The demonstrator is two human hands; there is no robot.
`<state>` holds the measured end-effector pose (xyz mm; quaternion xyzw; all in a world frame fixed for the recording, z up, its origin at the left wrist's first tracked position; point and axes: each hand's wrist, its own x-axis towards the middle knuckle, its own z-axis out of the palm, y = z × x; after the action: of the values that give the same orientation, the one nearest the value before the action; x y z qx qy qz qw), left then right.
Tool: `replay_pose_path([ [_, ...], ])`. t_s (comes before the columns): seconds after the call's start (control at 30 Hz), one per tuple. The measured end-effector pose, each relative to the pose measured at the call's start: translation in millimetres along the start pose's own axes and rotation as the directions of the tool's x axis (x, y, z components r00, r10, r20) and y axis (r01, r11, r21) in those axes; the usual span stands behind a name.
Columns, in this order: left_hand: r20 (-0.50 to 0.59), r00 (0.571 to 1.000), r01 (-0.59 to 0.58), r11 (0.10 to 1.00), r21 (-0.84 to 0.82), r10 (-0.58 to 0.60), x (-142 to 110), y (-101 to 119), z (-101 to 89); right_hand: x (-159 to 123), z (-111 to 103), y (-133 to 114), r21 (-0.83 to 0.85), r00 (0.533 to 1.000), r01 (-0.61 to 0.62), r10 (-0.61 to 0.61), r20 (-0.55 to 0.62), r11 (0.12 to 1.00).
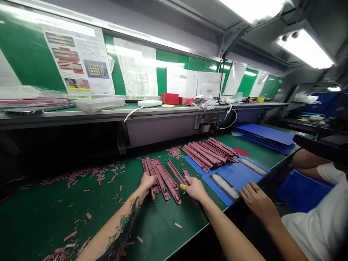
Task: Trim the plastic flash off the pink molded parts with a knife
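On the green bench top, my left hand (148,182) is closed on the left edge of a loose group of long pink channel-shaped plastic strips (163,181). My right hand (194,188) is closed just to the right of the group. Something small, white and yellow (183,187) shows at its fingertips; I cannot make out what it is. One pink strip (175,171) slants down toward those fingers, and the end of a shorter one (186,173) sticks up behind them. Small pink offcuts (94,172) are scattered to the left.
A pile of pink strips (208,154) lies at the back right, beside a blue sheet (231,177) bearing framed strips. A co-worker's hand (257,199) rests at the bench edge. Blue panels (266,136) are stacked farther right. A shelf (108,112) overhangs the back.
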<state>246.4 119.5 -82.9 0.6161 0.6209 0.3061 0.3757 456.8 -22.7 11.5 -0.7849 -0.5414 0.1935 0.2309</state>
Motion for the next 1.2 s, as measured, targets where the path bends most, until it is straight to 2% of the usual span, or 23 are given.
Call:
replay_pose_path([
  [0.13, 0.037, 0.997, -0.068, 0.996, 0.049, 0.066, -3.4, 0.1, 8.2, 42.4, 75.2, -31.5, -0.037, 0.989, 0.033, -0.027, 0.148, 0.999],
  [0.2, 0.06, 0.99, -0.131, 0.987, 0.097, 0.126, -4.9, 3.7, 7.1, 53.6, 91.8, -27.8, -0.077, 0.991, 0.037, -0.026, 0.135, 0.996],
  [0.27, 0.072, 0.98, -0.197, 0.969, 0.151, 0.188, -9.2, 5.0, -1.8, 56.0, 88.7, -10.0, -0.136, 0.997, 0.03, -0.019, 0.079, 0.99],
  [0.33, 0.077, 0.967, -0.255, 0.944, 0.208, 0.244, -21.4, 0.2, -19.8, 56.1, 74.6, 14.4, -0.203, 1.0, 0.008, -0.002, 0.031, 0.979],
  [0.4, 0.08, 0.954, -0.299, 0.917, 0.263, 0.288, -47.2, -13.3, -42.7, 60.0, 60.1, 35.2, -0.259, 0.999, -0.02, 0.029, 0.032, 0.966],
  [0.47, 0.079, 0.949, -0.314, 0.897, 0.313, 0.304, -88.2, -35.3, -62.9, 68.0, 51.4, 45.0, -0.295, 0.997, -0.03, 0.048, 0.054, 0.955],
  [0.57, 0.02, 0.964, -0.249, 0.882, 0.399, 0.264, -162.4, -79.5, -78.7, 84.2, 50.6, 35.6, -0.311, 0.998, 0.016, 0.005, 0.067, 0.95],
  [0.63, -0.149, 0.952, -0.127, 0.788, 0.603, 0.268, -204.5, -111.1, -81.1, 99.0, 56.8, 17.2, -0.307, 0.996, 0.076, -0.057, 0.071, 0.949],
  [0.7, -0.293, 0.926, 0.037, 0.714, 0.699, 0.239, -233.8, -138.4, -80.4, 115.3, 67.3, -6.4, -0.305, 0.99, 0.129, -0.107, 0.087, 0.944],
  [0.8, -0.436, 0.882, 0.239, 0.629, 0.74, 0.179, -256.0, -164.5, -84.1, 133.5, 85.9, -42.7, -0.306, 0.98, 0.179, -0.143, 0.136, 0.935],
  [0.93, -0.577, 0.815, 0.447, 0.579, 0.682, 0.049, -261.1, -178.9, -113.7, 144.5, 103.9, -75.3, -0.294, 0.965, 0.221, -0.165, 0.202, 0.93],
  [1.0, -0.571, 0.821, 0.473, 0.594, 0.65, -0.029, -252.8, -183.8, -135.2, 143.9, 108.4, -84.5, -0.275, 0.962, 0.234, -0.181, 0.202, 0.933],
  [1.03, -0.537, 0.841, 0.458, 0.61, 0.647, -0.063, -244.5, -186.4, -146.0, 140.2, 110.3, -88.3, -0.259, 0.962, 0.242, -0.195, 0.193, 0.935],
  [1.1, -0.5, 0.862, 0.438, 0.628, 0.644, -0.088, -220.3, -191.8, -166.5, 122.1, 115.8, -94.0, -0.204, 0.954, 0.276, -0.242, 0.176, 0.939],
  [1.2, -0.459, 0.886, 0.387, 0.653, 0.651, -0.067, -180.3, -194.6, -192.2, 65.9, 133.0, -93.3, -0.052, 0.914, 0.365, -0.347, 0.209, 0.93],
])
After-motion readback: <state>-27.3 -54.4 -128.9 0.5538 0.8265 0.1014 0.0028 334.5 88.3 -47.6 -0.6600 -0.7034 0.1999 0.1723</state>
